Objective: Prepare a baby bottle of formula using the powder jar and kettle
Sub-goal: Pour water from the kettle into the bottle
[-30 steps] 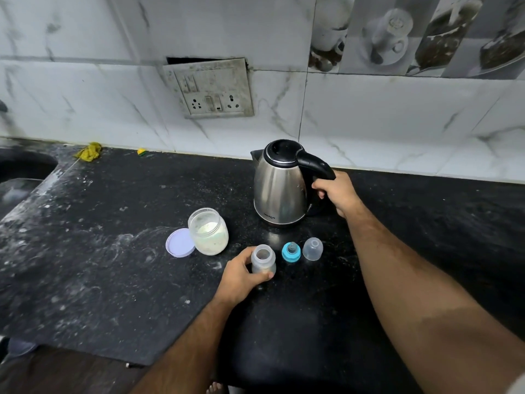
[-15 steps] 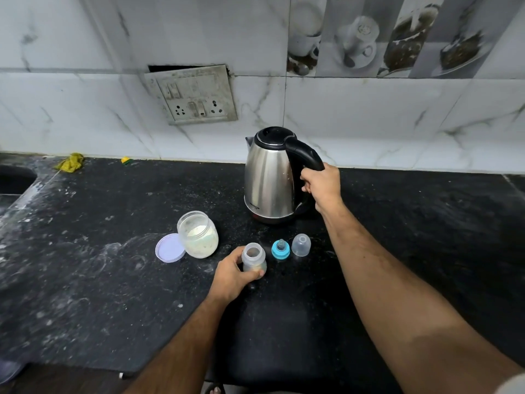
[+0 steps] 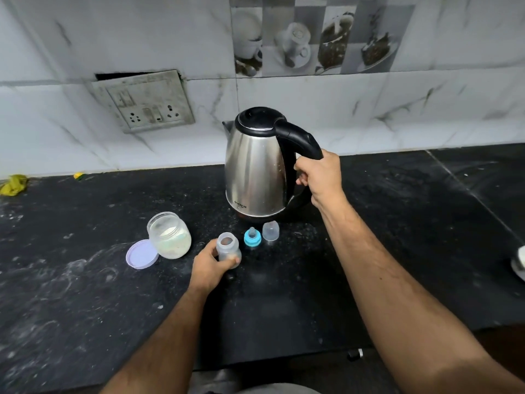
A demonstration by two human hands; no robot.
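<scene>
On the dark bench [image 3: 85, 294], the open baby bottle [image 3: 228, 250] is gripped steady by the left hand [image 3: 208, 268] while the kettle [image 3: 255, 169] handle is clasped by the right hand [image 3: 321, 177], seemingly for pouring.

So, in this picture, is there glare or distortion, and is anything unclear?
Head view: soft glare streaks on the kettle; the wide lens bends the counter edge and wall tiles; the bottle in the left hand is sharp; a white thing at the right edge is cut off.
</scene>
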